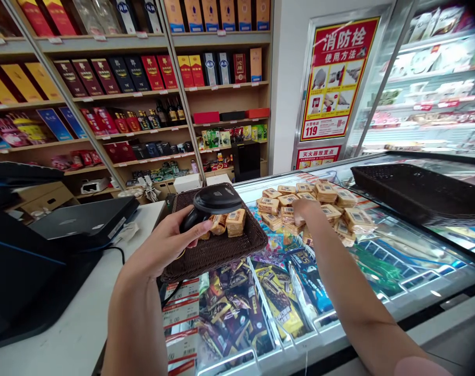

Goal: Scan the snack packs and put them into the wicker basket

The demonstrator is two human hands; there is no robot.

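While a white counter (73, 324) fills the near left, the left hand (167, 237) is curled round the handle of a black scanner (218, 198), whose head is over a brown basket (217, 251) with a few packets (236, 223) inside. Next, the right hand (306, 210) reaches into a heap of similar packets (327, 192) on the glass-topped freezer (429, 302); its fingertips are hidden, so I cannot tell how open it is or whether it grips one. Farther right sits a dark tray (413, 196).
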